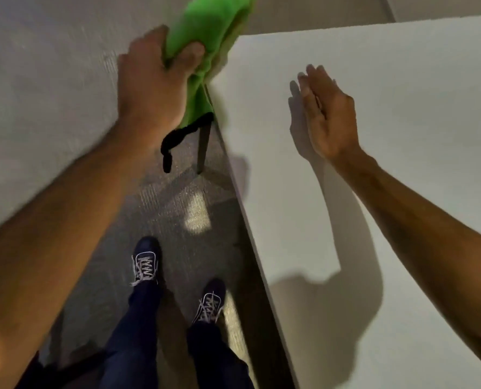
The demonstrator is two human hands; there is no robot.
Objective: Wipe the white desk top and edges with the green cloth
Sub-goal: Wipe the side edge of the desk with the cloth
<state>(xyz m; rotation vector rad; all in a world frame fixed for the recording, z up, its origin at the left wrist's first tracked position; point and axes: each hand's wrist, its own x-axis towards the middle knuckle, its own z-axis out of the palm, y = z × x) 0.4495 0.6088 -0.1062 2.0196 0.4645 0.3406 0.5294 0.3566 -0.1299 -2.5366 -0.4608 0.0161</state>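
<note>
Left hand (pixel 152 80) is gripping green cloth (pixel 205 32) against desk (pixel 374 136) edge; right hand (pixel 325 113) is hovering flat, empty. Bunched cloth risks skipping the corner.

Green cloth (pixel 205 32) in left hand (pixel 152 80) against desk (pixel 402 136) edge

- The scene is dimly lit, with muted, greyish tones.
- Light falls from above, casting soft-edged shadows of the right hand (pixel 327 113) and forearm onto the white desk (pixel 402 108).
- A small bright patch lies on the carpet (pixel 194 211) under the desk edge.
- Motion blur smears the left hand (pixel 155 82) and green cloth (pixel 205 32).
- Wide-angle distortion stretches both forearms toward the corners.
</note>
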